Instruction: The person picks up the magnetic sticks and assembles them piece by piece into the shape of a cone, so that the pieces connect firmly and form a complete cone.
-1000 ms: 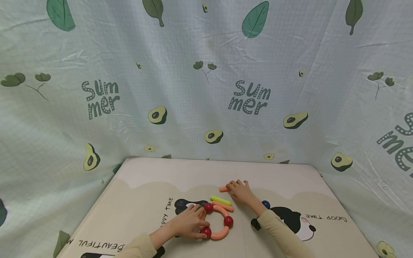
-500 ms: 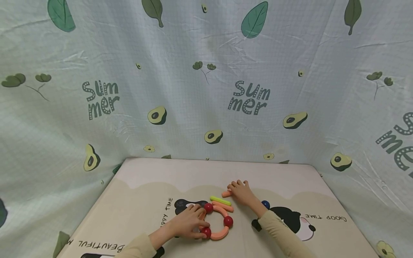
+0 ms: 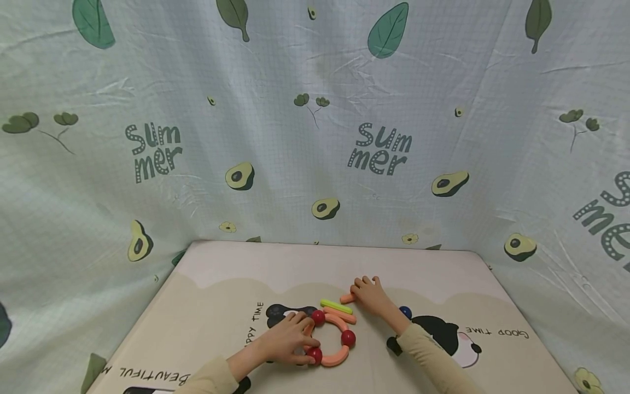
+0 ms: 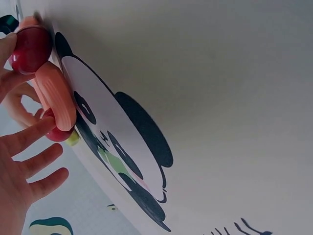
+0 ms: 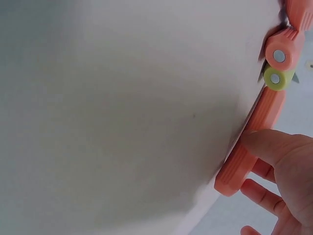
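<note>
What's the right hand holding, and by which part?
An orange stick; the right hand pinches it about midway along its length.

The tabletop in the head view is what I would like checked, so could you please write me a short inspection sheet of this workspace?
Surface: pale tabletop, printed with cartoon animals and lettering.
Job's things: ring of red balls and curved orange pieces, partly hidden; beside it, yellow-green rod and loose orange rod.
Clutter: blue ball, lying apart from the ring.
Hands: left hand pinches the near red ball; right hand holds another orange rod.
Cables: nothing seen.
Surroundings: sheet printed with leaves and avocados.
</note>
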### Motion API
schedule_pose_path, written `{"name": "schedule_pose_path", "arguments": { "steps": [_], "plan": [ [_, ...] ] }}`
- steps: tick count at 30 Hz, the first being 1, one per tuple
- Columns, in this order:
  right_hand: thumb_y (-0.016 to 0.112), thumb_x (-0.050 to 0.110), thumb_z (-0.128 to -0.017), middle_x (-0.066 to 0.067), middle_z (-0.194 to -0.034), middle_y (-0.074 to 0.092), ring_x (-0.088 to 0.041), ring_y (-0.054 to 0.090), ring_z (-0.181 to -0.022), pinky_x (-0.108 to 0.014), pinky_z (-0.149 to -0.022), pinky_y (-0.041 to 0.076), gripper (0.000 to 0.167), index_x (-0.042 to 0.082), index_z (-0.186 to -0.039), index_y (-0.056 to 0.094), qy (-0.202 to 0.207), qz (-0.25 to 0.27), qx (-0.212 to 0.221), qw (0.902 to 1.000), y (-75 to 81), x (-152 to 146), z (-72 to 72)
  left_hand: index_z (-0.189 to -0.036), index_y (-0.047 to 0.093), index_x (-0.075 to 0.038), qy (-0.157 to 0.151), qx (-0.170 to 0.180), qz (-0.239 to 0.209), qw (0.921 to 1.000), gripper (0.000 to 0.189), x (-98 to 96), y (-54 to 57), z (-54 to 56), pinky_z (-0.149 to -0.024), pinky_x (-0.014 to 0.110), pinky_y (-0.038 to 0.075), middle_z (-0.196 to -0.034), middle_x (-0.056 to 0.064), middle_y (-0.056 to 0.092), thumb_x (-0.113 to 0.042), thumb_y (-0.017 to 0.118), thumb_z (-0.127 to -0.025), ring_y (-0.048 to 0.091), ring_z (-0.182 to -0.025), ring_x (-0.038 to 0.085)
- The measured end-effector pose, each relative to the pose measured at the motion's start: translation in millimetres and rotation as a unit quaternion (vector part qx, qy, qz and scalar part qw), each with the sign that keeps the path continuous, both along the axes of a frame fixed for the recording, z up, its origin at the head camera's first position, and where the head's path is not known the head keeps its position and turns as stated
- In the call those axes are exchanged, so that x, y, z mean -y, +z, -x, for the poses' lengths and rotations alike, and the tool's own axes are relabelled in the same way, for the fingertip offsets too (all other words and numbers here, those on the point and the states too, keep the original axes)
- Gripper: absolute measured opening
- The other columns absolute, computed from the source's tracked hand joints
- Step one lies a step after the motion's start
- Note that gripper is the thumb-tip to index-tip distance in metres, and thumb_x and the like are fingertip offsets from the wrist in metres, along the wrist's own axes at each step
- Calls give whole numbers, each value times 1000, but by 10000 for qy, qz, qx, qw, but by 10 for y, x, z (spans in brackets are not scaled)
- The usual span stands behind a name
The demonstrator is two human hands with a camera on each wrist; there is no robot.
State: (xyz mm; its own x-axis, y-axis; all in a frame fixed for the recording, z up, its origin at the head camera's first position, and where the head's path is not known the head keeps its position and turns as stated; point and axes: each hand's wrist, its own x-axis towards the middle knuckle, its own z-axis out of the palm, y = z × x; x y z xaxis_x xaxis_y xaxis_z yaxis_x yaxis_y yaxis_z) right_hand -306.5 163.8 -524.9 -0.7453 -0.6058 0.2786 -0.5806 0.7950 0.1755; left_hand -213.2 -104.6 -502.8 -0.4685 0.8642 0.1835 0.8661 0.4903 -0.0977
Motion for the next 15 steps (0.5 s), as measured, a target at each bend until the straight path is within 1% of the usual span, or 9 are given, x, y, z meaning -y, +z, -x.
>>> {"name": "schedule_pose_path", "arguments": {
  "steps": [5,9,12,15],
  "plan": [
    [57,17,-85,0,-88,53,-19,49,-86,-47,-79,38,6,18,-91,58,-114,7,161,9998,11,2,-23,-104,63,-35,12,32,-21,10000,34,1,-3,4,-85,36,41,-111,3,56,-55,43,-86,45,-102,18],
    [56,19,-86,0,-92,56,-18,49,-87,-45,-79,37,10,18,-95,58,-185,238,453,9985,35,3,-52,-104,63,-35,-1,53,-48,10000,34,0,-8,7,-85,37,41,-110,3,56,-55,44,-86,45,-102,18],
    [58,19,-85,1,-92,58,-17,49,-86,-41,-77,36,11,18,-96,57,-119,465,634,9968,54,2,-81,-104,62,-35,-17,33,-62,10000,34,-1,-16,9,-84,36,41,-110,3,56,-55,44,-85,45,-102,18],
    [60,19,-83,2,-90,58,-16,49,-85,-39,-75,35,14,18,-96,55,43,691,723,9950,75,4,-118,-103,62,-35,-16,3,-77,10000,34,-2,-24,10,-84,36,41,-109,3,56,-56,44,-85,45,-101,18]
  ]
}}
